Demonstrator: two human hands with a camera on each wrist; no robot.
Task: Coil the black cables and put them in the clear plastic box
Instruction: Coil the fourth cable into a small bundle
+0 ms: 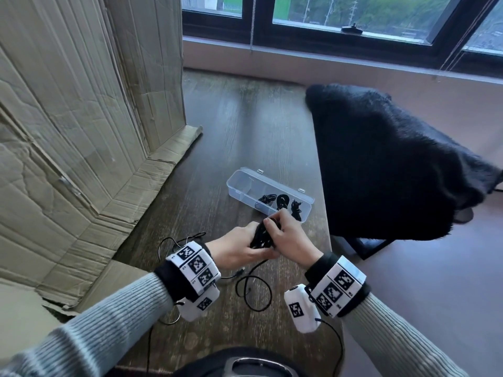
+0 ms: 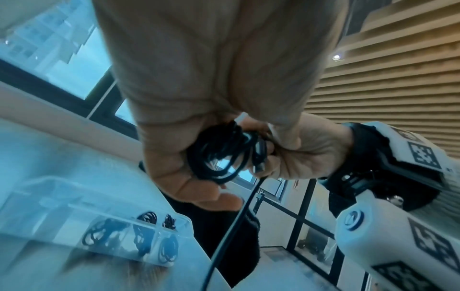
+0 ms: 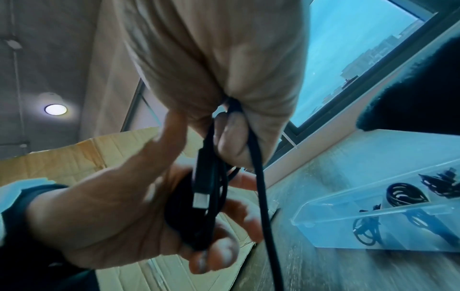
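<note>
**Fourth cable half wound, three already boxed**

From where I sit, the clear plastic box (image 1: 246, 178) stands open on the table (image 1: 245, 126), just beyond the hands. I count three coiled black cables (image 1: 283, 202) lying in its right-hand part; the left-hand part looks bare, though the glare makes me cautious.

The cable in hand (image 1: 261, 236) is a bundle of loops held between both hands above the table. My left hand (image 1: 236, 250) is curled round the bundle, thumb and fingers closed on it. My right hand (image 1: 287, 238) pinches the cable at the top of the bundle, with its connector (image 3: 200, 196) hanging against the loops in the right wrist view.

A loose tail (image 1: 254, 291) runs from the bundle down onto the table near the wrists, so I judge this coil is unfinished. Another thin black lead (image 1: 174, 242) lies by the left wristband (image 1: 193, 263); whether it is a further cable to coil or part of the same one, I cannot tell
</note>
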